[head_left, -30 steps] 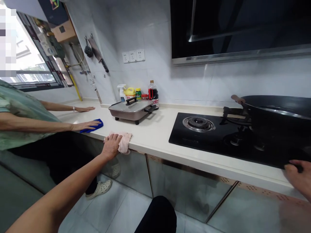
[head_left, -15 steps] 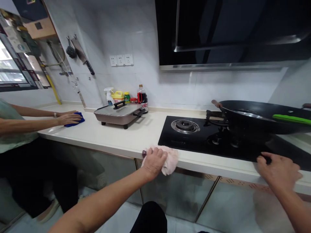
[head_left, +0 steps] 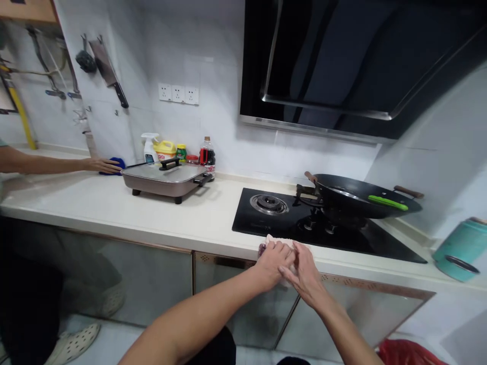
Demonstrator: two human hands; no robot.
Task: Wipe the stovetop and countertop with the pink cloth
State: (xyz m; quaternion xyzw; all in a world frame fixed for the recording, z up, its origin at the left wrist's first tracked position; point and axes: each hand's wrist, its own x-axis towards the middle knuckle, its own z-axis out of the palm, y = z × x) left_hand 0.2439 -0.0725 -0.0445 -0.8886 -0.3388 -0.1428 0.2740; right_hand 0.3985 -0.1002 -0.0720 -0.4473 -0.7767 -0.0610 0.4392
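Note:
A pale pink cloth [head_left: 282,241] lies bunched at the counter's front edge, just in front of the gas hob [head_left: 262,221]. My left hand [head_left: 274,261] is closed on it, with a dark purple bit sticking out at the left. Close against that hand, my right hand [head_left: 307,271] has its thumb and fingers around the cloth's right side. Both hands cover much of the cloth. Behind them on the hob sits a black wok [head_left: 350,205] with a green-handled utensil [head_left: 388,203] in it.
At the left, a co-worker's hand [head_left: 101,165] rests on a blue cloth [head_left: 117,162]. An electric pan [head_left: 160,186] with a lid stands on the counter [head_left: 87,195], with bottles behind. A range hood [head_left: 323,66] hangs above. A turquoise container [head_left: 458,248] is at the right end.
My right hand has left the hob knob and come left to the cloth beside my left hand. The view has turned right. The co-worker's hand with the blue cloth has moved toward the wall.

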